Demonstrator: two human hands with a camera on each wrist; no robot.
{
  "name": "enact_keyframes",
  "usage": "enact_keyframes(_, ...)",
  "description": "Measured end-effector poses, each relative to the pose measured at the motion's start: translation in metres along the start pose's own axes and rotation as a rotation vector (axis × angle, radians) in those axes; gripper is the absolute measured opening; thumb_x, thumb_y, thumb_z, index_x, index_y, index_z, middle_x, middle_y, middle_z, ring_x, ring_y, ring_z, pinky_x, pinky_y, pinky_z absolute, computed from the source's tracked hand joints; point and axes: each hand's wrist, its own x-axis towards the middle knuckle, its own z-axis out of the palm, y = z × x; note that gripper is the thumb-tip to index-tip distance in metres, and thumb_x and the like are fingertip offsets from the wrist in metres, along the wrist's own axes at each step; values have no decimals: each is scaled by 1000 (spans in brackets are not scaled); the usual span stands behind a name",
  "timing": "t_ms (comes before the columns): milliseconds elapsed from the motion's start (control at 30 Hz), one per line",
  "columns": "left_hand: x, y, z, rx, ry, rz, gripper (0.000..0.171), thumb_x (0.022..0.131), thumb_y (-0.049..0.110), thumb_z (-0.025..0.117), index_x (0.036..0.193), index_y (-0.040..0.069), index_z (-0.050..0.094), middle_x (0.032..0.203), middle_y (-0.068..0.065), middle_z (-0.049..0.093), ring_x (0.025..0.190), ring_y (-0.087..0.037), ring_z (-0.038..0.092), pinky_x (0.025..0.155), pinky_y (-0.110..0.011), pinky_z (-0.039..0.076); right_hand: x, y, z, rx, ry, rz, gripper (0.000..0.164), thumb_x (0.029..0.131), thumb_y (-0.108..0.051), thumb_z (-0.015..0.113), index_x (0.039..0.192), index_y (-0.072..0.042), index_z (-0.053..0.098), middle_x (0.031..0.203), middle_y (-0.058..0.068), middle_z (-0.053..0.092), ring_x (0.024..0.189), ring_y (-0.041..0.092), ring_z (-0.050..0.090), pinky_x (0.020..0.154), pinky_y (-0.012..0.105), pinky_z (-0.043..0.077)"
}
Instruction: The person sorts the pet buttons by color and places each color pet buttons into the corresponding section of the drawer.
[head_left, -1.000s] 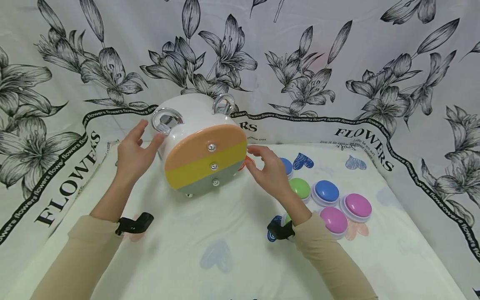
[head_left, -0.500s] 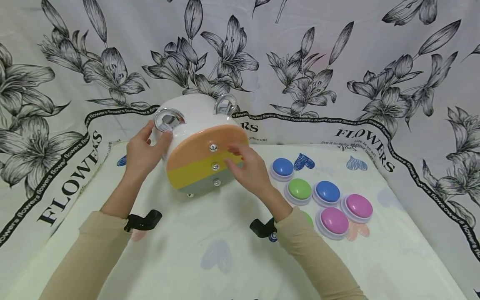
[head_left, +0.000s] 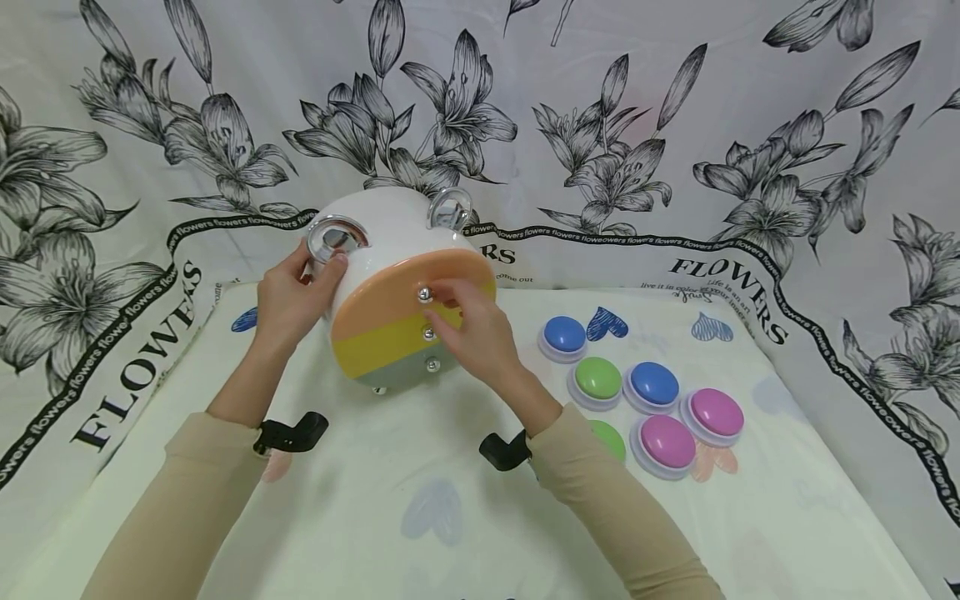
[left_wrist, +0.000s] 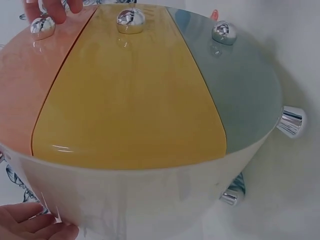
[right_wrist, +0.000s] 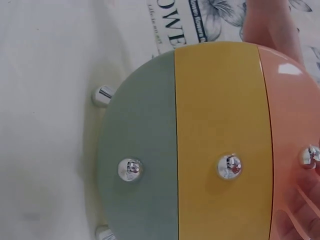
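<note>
White, rounded cabinet (head_left: 390, 215) on the worktop (head_left: 360, 508), left of centre near its far edge, with a front (head_left: 382, 332) banded orange, yellow and green. Against its side, by a chrome ring (head_left: 322, 233), the left hand (head_left: 287, 304), fingers loosely apart. At the orange band's knob (head_left: 424, 294), the right hand (head_left: 480, 329), fingers narrowly parted; cannot tell whether pinching it. Toward the worktop's right edge, domed buttons (head_left: 654, 383).

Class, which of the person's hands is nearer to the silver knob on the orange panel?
Right. The right hand is at the silver knob; the left hand is farther off, at the silver ear beyond the orange panel.
</note>
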Motion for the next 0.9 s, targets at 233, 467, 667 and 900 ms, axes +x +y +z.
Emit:
enact_keyframes(233,0,-1,-2,23,-39,-31,75,83,65,45,144,23,31,138,-12,46,113,-27,47,84,-39,51,5,0,6,14,18,-29,30,84,-18,68,110,-10,56,99,-1,64,90,11,60,77,25,50)
enact_keyframes(467,-1,-2,-1,25,-48,-64,78,82,67,44,144,22,33,127,-9,52,99,-21,43,60,-11,40,10,-3,12,5,33,4,30,82,-19,69,104,-8,52,90,0,63,80,9,61,70,17,49)
enact_keyframes(667,0,-2,0,20,-42,-57,76,83,66,45,143,21,35,118,-8,52,93,-18,42,56,-13,39,15,-11,18,-83,76,103,28,82,-29,67,97,-13,50,81,-3,65,65,8,59,51,16,41)
enact_keyframes(900,0,-3,1,-5,-34,-57,75,83,64,47,142,20,38,123,-9,52,96,-19,44,58,-8,41,18,-13,21,-139,96,152,28,82,-32,67,91,-12,48,77,-3,66,60,9,58,45,18,36)
